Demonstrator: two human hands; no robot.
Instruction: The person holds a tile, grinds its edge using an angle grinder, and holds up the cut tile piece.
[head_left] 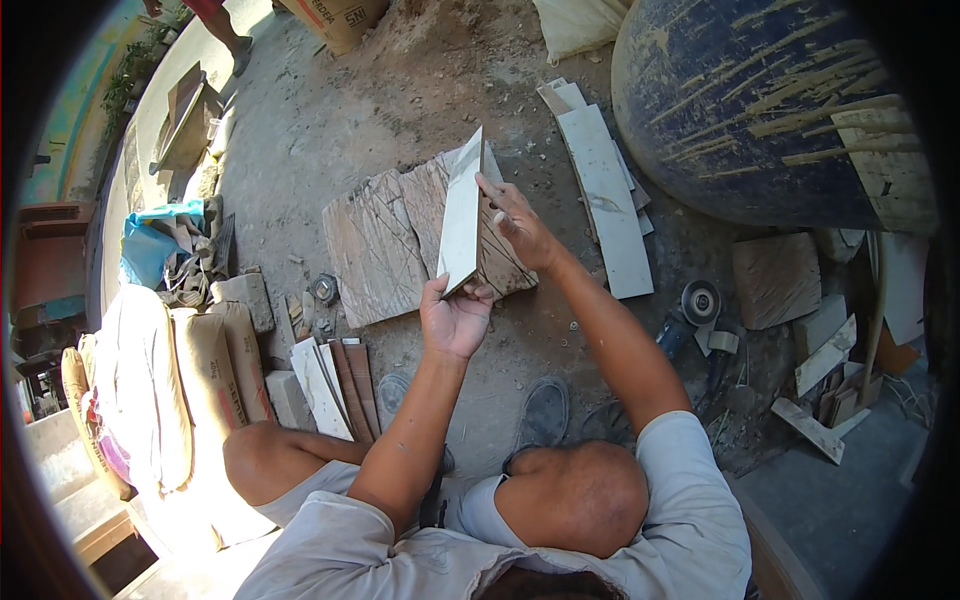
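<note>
Left hand (pixel 455 320) grips bottom end of white tile strip (pixel 462 212), right hand (pixel 515 222) pinches its upper edge, tile tilted upright above scored wooden board (pixel 385 245) on floor.

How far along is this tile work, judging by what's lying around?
Looks done: cut tile strips lie by the knee, and longer ones beside the blue drum. In hand: the left hand and right hand hold a white tile piece on edge. Left: cannot tell; the angle grinder lies idle.
</note>
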